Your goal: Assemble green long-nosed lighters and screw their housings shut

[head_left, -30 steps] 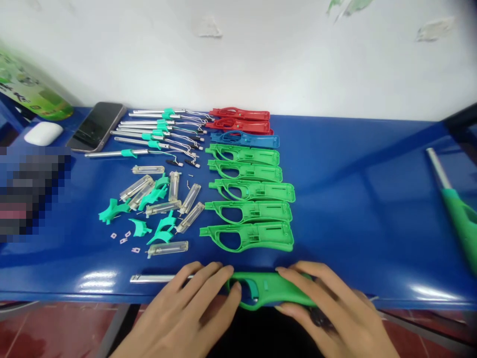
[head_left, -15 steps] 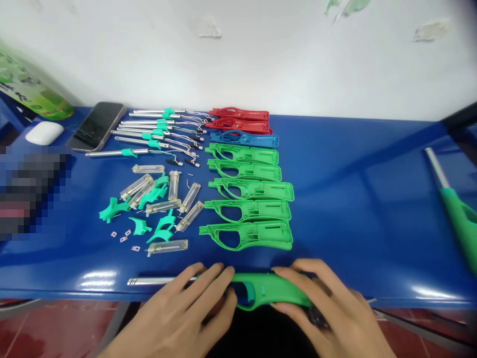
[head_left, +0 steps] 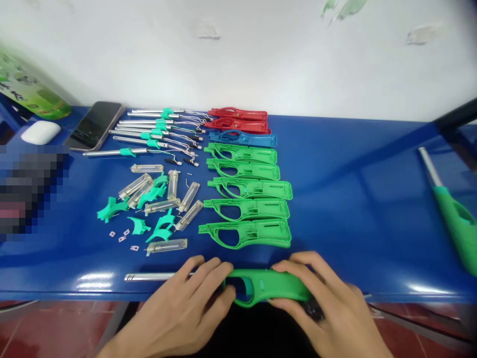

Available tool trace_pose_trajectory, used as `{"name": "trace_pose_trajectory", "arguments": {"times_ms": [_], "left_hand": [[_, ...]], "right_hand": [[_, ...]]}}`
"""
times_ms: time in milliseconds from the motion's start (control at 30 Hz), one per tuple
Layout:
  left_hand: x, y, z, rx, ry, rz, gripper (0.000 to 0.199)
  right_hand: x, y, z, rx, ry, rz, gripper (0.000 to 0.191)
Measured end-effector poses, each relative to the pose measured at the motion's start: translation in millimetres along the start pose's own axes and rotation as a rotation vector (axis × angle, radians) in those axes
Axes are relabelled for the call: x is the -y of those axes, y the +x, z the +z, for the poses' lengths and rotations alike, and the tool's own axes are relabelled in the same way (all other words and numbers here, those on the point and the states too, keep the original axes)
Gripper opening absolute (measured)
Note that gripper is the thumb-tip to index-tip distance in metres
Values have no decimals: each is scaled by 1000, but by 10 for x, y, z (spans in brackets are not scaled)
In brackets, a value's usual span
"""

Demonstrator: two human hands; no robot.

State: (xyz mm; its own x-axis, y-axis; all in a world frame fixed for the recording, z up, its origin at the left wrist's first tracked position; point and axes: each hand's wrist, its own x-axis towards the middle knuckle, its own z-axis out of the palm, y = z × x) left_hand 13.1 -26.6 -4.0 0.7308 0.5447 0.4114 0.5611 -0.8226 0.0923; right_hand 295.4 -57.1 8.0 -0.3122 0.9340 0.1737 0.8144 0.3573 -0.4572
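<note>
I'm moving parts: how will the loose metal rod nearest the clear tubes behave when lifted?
The metal rod looks stiff, but its thin wires will probably flop and may tangle. The teal collar's flared shape would likely hinder rolling.

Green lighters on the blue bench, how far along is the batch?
Looks done: one green lighter at far right, metal tube fitted.
In hand: a second lighter, tube fitted, between left hand and right hand; can't tell if fully closed.
Left: open shells in green, blue and red; wired tubes, clear tanks and teal parts lie loose.
</note>
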Motion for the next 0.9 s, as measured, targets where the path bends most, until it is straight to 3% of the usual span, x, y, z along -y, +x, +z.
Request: {"name": "trace_pose_trajectory", "arguments": {"times_ms": [500, 700, 900], "left_hand": [[-25, 36, 18, -10, 62, -27, 27], [-76, -107, 144, -50, 20, -129, 32], [-47, -137, 62, -14, -99, -287, 13]], "right_hand": [[-44, -85, 79, 1, 40, 12, 28], [-53, -117, 68, 31, 75, 28, 26], [5, -49, 49, 16, 84, 39, 28]]}}
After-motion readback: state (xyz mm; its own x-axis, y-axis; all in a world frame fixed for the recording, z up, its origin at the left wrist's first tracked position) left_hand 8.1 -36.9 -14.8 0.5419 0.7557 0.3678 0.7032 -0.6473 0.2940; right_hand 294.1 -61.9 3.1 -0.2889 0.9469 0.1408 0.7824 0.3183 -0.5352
